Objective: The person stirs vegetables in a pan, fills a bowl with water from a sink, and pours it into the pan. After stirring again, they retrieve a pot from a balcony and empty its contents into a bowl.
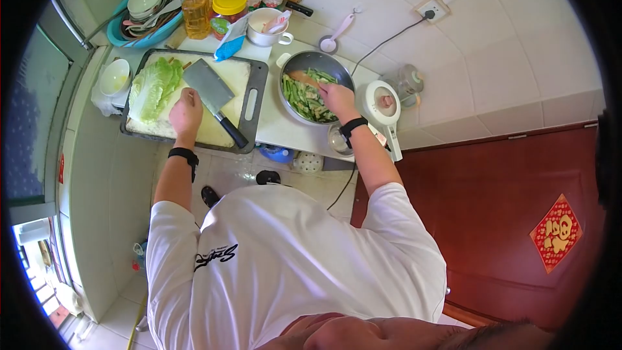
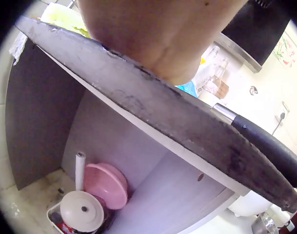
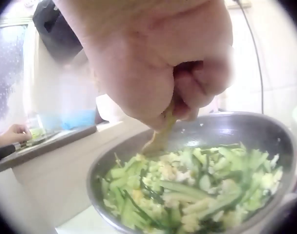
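My right hand (image 1: 338,100) grips a wooden spatula (image 3: 160,140), its blade down in a deep grey pan (image 3: 102,168). Sliced green cucumber (image 3: 187,187) mixed with pale yellow, egg-like bits fills the pan. On the cutting board (image 1: 253,136), my left hand (image 1: 186,115) rests with loosely bent fingers and holds nothing. Just right of it lies a cleaver (image 1: 210,85), black handle toward the near edge. Leaves of lettuce or cabbage (image 1: 154,91) lie on the board to its left.
Behind the board stand an oil bottle (image 1: 195,13), a yellow-lidded jar (image 1: 229,4) and a white pot (image 1: 259,34). A blue basin (image 1: 116,32) of dishes is at the back left. Right of the pan sits a white appliance (image 1: 382,100); a cord (image 1: 392,39) hangs from the wall outlet.
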### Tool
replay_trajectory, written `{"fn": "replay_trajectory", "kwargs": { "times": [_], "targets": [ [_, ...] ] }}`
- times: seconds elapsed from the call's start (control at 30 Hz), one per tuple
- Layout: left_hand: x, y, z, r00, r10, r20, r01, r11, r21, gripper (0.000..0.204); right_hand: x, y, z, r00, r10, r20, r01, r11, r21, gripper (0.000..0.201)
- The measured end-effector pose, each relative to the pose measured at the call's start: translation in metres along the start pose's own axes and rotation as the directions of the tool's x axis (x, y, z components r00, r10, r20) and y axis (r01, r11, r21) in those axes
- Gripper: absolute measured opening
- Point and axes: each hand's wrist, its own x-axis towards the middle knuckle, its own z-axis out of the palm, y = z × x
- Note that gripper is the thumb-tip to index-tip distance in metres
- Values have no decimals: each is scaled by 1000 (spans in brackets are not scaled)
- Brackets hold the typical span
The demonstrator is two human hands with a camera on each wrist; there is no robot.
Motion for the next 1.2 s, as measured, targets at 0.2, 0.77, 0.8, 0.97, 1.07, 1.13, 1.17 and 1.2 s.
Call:
{"fn": "replay_trajectory", "kwargs": {
  "times": [0.2,0.77,0.8,0.97,1.07,1.13,1.17,1.2],
  "targets": [
    [1,4,-4,997,-53,54,52,999,8,14,-10,22,-18,1000,-27,6,27,1000,-5,21],
    [0,4,-1,999,-29,43,28,999,30,13,-4,6,-7,1000,13,4,-12,994,-111,27],
    [-1,5,1,999,-22,47,21,999,26,13,-2,1,-11,998,-4,-60,0,998,-64,27],
    [0,-1,2,997,-46,61,46,999,8,17,3,1,0,994,-23,-109,12,994,-105,27],
    [0,5,0,998,-52,47,53,999,-5,18,0,13,-25,990,-59,-128,43,990,-131,26],
    [0,8,-3,996,-54,71,52,998,28,16,-7,9,-43,981,-182,-72,181,983,-16,31],
    [2,8,-4,995,-58,83,53,997,61,14,-7,8,-40,963,-264,-47,265,964,14,31],
    [1,8,-4,995,-44,92,38,997,65,14,-8,9,-30,967,-248,-50,249,968,21,31]
  ]
}}
